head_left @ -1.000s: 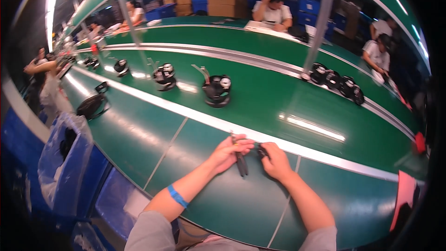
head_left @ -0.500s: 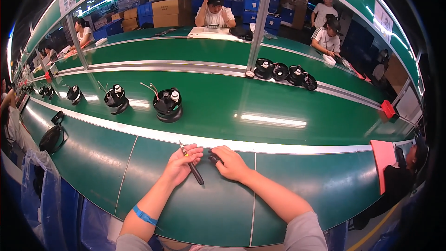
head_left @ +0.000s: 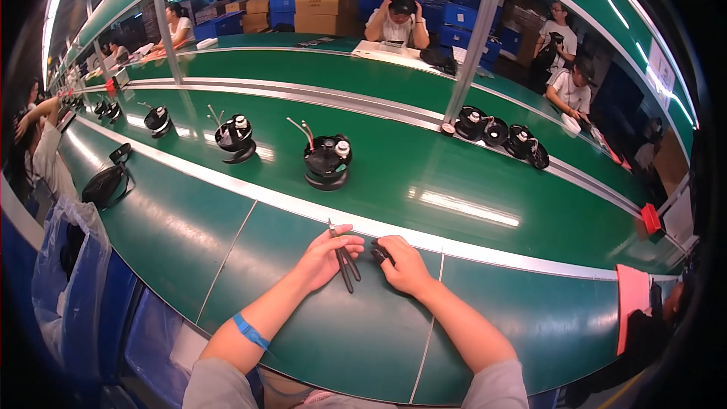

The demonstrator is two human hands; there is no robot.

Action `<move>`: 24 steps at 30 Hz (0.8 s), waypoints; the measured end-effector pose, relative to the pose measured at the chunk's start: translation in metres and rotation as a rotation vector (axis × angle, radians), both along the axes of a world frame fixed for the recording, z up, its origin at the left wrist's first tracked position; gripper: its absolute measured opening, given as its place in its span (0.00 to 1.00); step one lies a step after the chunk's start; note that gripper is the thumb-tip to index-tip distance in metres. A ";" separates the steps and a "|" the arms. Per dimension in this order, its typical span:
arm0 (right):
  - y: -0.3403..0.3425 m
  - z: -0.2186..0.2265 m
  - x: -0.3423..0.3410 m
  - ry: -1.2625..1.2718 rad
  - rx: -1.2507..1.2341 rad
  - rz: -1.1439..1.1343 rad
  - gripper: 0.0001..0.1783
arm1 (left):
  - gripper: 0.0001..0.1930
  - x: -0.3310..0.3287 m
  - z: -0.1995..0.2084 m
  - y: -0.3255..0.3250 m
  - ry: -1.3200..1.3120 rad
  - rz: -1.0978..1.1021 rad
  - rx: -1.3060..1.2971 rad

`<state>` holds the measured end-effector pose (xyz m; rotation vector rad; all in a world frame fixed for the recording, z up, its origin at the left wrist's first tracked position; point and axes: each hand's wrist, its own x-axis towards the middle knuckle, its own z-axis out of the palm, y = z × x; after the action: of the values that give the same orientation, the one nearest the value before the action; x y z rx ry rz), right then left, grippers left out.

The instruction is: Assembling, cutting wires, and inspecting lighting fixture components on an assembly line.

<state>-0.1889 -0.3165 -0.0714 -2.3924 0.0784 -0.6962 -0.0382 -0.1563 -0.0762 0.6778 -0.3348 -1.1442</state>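
My left hand (head_left: 324, 259) is closed around slim pliers or cutters (head_left: 344, 257) with dark handles, held palm up above the green worktop (head_left: 341, 341). Their pointed tip sticks up past my fingers, and the two handles hang spread below. Close beside it, my right hand (head_left: 403, 263) is curled, with black coverings at the thumb and fingertips. Whether anything small sits between those fingers is hidden. Beyond my hands, the nearest round black housing (head_left: 328, 174) stands on the green belt, with loose wires and a white part on top. A blue band (head_left: 251, 331) circles my left forearm.
More black housings (head_left: 235, 138) line the belt leftward. Opened black units (head_left: 496, 132) rest on the far rail by a metal post (head_left: 477, 45). A black bag (head_left: 107, 184) lies on the worktop's left; a pink board (head_left: 632, 307) stands right. Co-workers sit across the line.
My view has turned, so the scene sits farther right in the picture. The pliers have turned in my left hand, and both handles now show apart. My right hand stays curled beside it.
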 end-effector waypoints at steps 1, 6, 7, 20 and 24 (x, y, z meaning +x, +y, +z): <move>0.001 0.001 0.000 0.002 -0.001 0.013 0.17 | 0.25 0.000 0.000 0.000 0.014 -0.001 0.006; 0.001 0.001 0.001 0.003 0.015 -0.007 0.17 | 0.27 0.001 -0.001 -0.001 -0.050 0.006 0.009; 0.002 0.002 0.001 0.003 0.019 -0.003 0.17 | 0.26 0.001 -0.001 0.000 -0.061 0.006 0.001; 0.003 0.005 0.001 -0.039 -0.007 0.008 0.16 | 0.27 0.002 -0.002 -0.002 -0.009 -0.050 -0.070; 0.006 0.007 0.002 -0.027 -0.016 0.003 0.15 | 0.25 0.003 -0.001 0.003 0.050 -0.052 -0.078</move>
<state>-0.1870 -0.3104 -0.0644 -2.3969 0.0578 -0.7296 -0.0348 -0.1530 -0.0776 0.5738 -0.3547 -1.1899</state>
